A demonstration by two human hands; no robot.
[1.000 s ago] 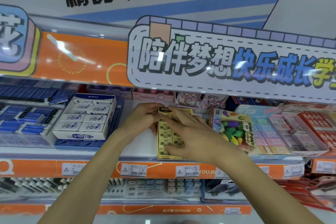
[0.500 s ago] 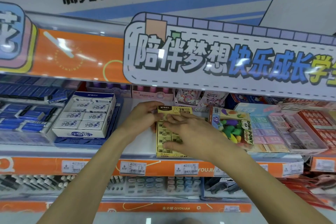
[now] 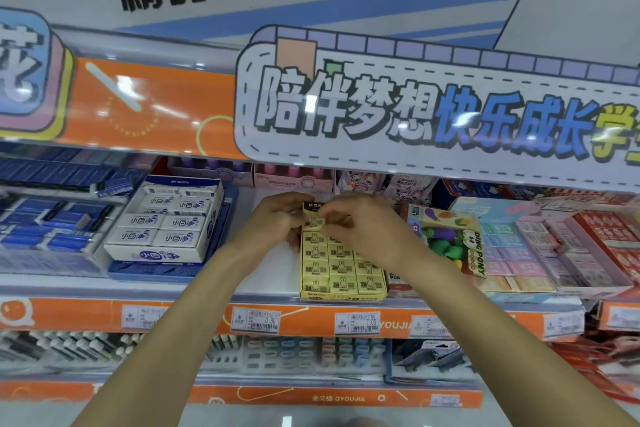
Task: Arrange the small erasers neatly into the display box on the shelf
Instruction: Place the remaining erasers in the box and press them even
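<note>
A yellow display box [image 3: 343,295] sits on the shelf in front of me, filled with rows of small yellow erasers [image 3: 341,267] printed with a rabbit. My left hand [image 3: 273,218] rests at the box's back left corner. My right hand [image 3: 360,225] covers the back right part. Between the fingertips of both hands, at the back row, is one small eraser [image 3: 313,221]. The box's back flap and rear rows are partly hidden by my hands.
A box of white erasers [image 3: 166,225] stands to the left, blue ones [image 3: 52,225] beyond it. To the right are a Ding Pony box [image 3: 450,239] and pastel eraser trays [image 3: 540,246]. An orange price rail [image 3: 263,319] edges the shelf, and a big sign [image 3: 433,114] overhangs it.
My right hand has moved from the front rows up to the back of the box. More of the front eraser rows show now. My left hand stays at the back left.
</note>
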